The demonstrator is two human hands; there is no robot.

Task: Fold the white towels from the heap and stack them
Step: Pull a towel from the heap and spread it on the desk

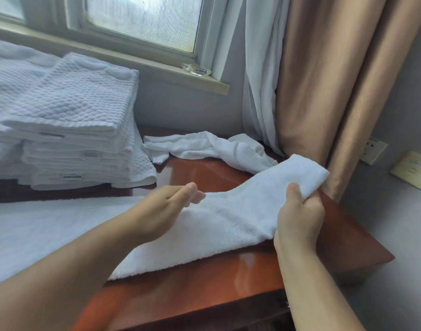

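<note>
A white towel (219, 225) lies stretched across the red-brown table (204, 290). My right hand (300, 211) grips its right end and lifts that end off the table, near the curtain. My left hand (166, 206) hovers open just above the towel's middle, fingers straight and pointing right. A tall stack of folded white towels (78, 130) stands at the back left. A crumpled white towel (209, 146) lies at the back of the table, next to the stack.
A beige curtain (336, 91) and a white sheer curtain (259, 80) hang at the table's right rear corner. A glass ashtray (197, 70) sits on the window sill. Wall sockets (412, 172) are at the right. A white cloth (37, 230) covers the table's left part.
</note>
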